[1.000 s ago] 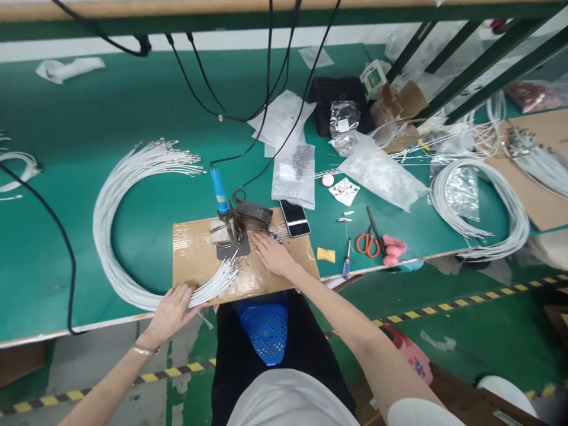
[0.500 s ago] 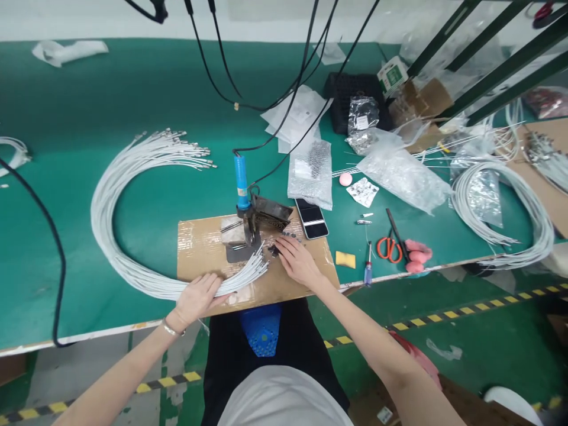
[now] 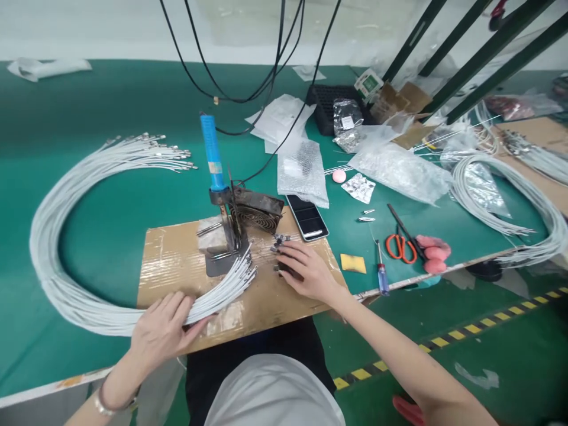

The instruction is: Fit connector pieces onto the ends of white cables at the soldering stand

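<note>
At the front edge, the left hand point(image 3: 162, 331) is holding a bundle of white cables point(image 3: 48, 254), fingers curled over it; the bundle is lying partly on the cardboard point(image 3: 173, 266), curving back across the green table point(image 3: 110, 236). Farther, the right hand point(image 3: 313, 275) is touching small dark parts point(image 3: 280, 241), fingers loosely spread; I cannot tell whether it is pinching one. Beyond, a blue-handled soldering iron point(image 3: 210, 154) is standing upright.

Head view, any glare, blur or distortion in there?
In the head view, glare whitens parts of the brown flat cardboard sheet and the large translucent plastic bag; in that head view, small dark metallic pieces by the right hand look soft; the head view's edges seem stretched.
</note>
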`<state>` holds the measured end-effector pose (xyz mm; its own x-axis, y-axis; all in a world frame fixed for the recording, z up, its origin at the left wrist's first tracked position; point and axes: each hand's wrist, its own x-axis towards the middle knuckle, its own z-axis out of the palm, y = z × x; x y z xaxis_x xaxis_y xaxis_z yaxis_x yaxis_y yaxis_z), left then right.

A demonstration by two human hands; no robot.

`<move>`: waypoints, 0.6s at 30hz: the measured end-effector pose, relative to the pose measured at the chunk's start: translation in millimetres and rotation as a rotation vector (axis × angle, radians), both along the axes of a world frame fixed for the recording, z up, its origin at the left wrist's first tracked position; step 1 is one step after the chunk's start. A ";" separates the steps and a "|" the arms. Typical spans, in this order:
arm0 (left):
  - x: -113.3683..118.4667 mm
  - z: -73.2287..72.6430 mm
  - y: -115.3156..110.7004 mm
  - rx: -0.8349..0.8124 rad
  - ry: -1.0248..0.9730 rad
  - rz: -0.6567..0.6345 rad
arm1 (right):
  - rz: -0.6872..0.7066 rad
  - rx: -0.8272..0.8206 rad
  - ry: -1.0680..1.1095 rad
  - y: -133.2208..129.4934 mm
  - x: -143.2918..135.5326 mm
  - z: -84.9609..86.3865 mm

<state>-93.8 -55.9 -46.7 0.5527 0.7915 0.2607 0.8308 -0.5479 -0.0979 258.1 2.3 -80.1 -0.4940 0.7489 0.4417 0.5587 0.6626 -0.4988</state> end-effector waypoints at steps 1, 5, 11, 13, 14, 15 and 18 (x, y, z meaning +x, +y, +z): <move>0.3 0.7 -1.4 0.022 -0.035 -0.007 | -0.017 -0.010 -0.003 3.3 1.1 0.2; 7.6 0.9 -35.3 0.095 -0.320 -0.005 | -0.063 -0.079 -0.121 16.0 -1.7 0.0; 71.0 -53.1 -98.8 -1.026 -0.628 -0.046 | 0.005 -0.079 -0.159 9.0 -2.2 -1.6; 104.6 -82.2 -95.1 -1.294 -0.895 0.257 | 0.001 -0.063 -0.130 4.5 -2.5 -0.7; 121.4 -94.9 -89.4 -1.401 -1.133 0.367 | -0.004 -0.055 -0.120 3.0 -3.3 0.1; 137.6 -105.0 -82.5 -1.517 -1.376 0.431 | -0.008 -0.048 -0.118 1.9 -4.6 1.0; 178.7 -115.8 -61.6 -1.751 -1.755 0.379 | -0.014 -0.036 -0.163 -0.1 -9.5 2.7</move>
